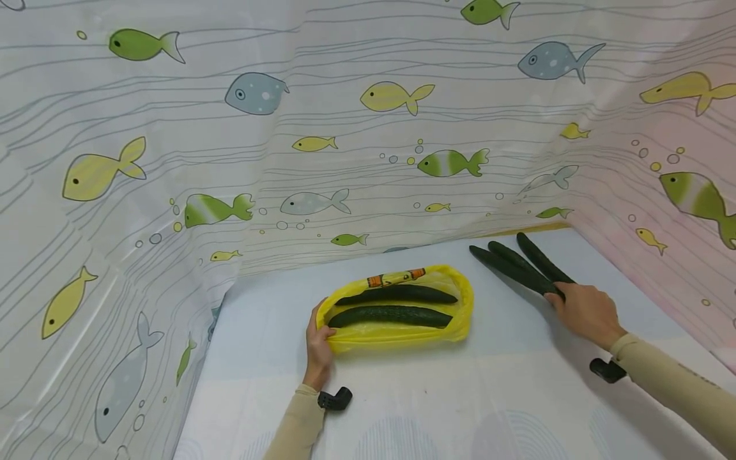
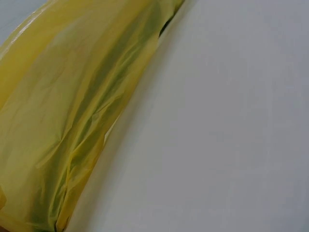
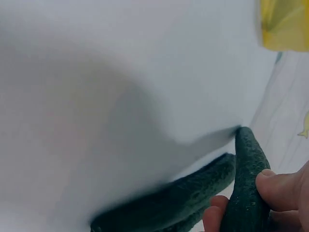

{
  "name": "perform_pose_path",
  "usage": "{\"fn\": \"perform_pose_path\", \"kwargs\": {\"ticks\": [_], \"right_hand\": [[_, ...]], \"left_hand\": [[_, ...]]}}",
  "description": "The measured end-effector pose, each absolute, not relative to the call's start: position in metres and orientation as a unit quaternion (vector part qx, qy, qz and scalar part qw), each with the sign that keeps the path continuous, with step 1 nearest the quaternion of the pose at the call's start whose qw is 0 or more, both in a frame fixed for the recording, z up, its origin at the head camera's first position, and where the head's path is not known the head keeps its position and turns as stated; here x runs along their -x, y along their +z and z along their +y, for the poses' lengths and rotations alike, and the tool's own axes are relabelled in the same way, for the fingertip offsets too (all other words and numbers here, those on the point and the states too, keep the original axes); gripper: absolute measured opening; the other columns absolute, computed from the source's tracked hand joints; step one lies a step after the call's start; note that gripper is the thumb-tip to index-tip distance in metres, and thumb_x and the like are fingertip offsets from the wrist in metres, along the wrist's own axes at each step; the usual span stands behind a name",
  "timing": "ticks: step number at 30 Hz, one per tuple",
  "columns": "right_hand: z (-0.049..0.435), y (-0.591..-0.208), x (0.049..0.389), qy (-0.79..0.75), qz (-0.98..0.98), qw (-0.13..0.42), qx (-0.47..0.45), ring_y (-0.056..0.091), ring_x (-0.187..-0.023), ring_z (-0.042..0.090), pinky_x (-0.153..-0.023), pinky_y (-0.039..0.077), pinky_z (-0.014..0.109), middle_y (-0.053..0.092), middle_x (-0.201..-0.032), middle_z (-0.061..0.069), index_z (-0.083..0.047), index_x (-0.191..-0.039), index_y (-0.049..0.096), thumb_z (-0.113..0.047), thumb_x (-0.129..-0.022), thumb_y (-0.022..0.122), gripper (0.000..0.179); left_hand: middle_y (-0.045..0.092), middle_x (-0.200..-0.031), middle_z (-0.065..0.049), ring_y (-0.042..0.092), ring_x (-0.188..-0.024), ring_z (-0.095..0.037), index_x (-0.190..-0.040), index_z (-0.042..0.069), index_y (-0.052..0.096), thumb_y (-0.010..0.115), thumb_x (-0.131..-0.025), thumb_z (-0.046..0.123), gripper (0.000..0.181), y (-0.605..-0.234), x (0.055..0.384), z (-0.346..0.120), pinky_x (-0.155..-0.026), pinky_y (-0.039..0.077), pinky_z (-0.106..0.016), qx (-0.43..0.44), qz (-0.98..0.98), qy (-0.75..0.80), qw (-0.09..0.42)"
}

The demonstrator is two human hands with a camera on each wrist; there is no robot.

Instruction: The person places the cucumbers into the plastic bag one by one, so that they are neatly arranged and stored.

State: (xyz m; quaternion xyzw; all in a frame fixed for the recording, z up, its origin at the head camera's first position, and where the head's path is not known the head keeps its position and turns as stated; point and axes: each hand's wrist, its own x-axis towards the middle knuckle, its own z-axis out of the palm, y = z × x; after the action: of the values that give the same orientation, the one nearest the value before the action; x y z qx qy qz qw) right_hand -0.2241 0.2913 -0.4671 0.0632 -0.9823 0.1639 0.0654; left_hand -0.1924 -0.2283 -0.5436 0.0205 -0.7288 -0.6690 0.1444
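Observation:
A yellow plastic bag (image 1: 397,338) lies with its mouth held wide, and two dark green cucumbers (image 1: 391,315) are inside it, side by side. My left hand (image 1: 318,348) grips the bag's left edge, thumb on the near rim. In the left wrist view only the bag's side (image 2: 91,87) shows, not the hand. To the right of the bag, my right hand (image 1: 588,314) holds one cucumber (image 3: 248,169) near its end, thumb on one side and fingers on the other. Two more cucumbers lie beside it, one of them (image 1: 543,257) farthest right.
The white table (image 1: 437,402) carries pale blue patterns. A fish-print sheet (image 1: 345,172) rises behind the table and along both sides. A small black device (image 1: 335,398) sits at the left wrist, another (image 1: 607,370) at the right.

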Motion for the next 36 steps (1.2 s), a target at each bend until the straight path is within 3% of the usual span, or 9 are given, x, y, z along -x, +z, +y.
{"fn": "perform_pose_path", "kwargs": {"ticks": [4, 11, 20, 36], "right_hand": [[0.293, -0.458, 0.224, 0.161, -0.982, 0.064, -0.072, 0.063, -0.062, 0.032, -0.048, 0.045, 0.042, 0.069, -0.104, 0.042, 0.018, -0.13, 0.062, -0.022, -0.104, 0.063, 0.048], [0.299, -0.444, 0.225, 0.155, -0.976, 0.113, -0.108, 0.066, -0.064, 0.035, -0.047, 0.044, 0.039, 0.071, -0.104, 0.039, 0.014, -0.127, 0.066, -0.018, -0.101, 0.069, 0.042], [0.297, -0.434, 0.225, 0.152, -0.964, 0.164, -0.146, 0.057, -0.062, 0.021, -0.049, 0.039, 0.033, 0.074, -0.093, 0.03, 0.013, -0.123, 0.07, -0.015, -0.095, 0.076, 0.04], [0.278, -0.407, 0.222, 0.144, -0.942, 0.219, -0.209, 0.048, -0.061, 0.014, -0.052, 0.034, 0.028, 0.075, -0.084, 0.017, 0.011, -0.12, 0.073, -0.009, -0.088, 0.082, 0.039]], "left_hand": [[0.045, -0.164, -0.017, 0.041, -0.148, -0.034, -0.161, 0.004, 0.042, 0.035, -0.086, -0.005, 0.076, -0.544, 0.191, -0.228, -0.119, 0.03, -0.044, -0.018, -0.733, -0.664, 0.147], [0.045, -0.164, -0.016, 0.042, -0.145, -0.032, -0.162, 0.006, 0.041, 0.035, -0.087, -0.004, 0.076, -0.544, 0.191, -0.228, -0.118, 0.031, -0.04, -0.023, -0.731, -0.667, 0.141], [0.044, -0.164, -0.017, 0.04, -0.148, -0.032, -0.161, 0.005, 0.041, 0.035, -0.086, -0.005, 0.076, -0.544, 0.192, -0.228, -0.12, 0.029, -0.046, -0.023, -0.731, -0.667, 0.144], [0.042, -0.165, -0.018, 0.038, -0.15, -0.034, -0.162, 0.004, 0.041, 0.035, -0.086, -0.005, 0.076, -0.543, 0.192, -0.227, -0.121, 0.027, -0.049, -0.02, -0.73, -0.668, 0.143]]}}
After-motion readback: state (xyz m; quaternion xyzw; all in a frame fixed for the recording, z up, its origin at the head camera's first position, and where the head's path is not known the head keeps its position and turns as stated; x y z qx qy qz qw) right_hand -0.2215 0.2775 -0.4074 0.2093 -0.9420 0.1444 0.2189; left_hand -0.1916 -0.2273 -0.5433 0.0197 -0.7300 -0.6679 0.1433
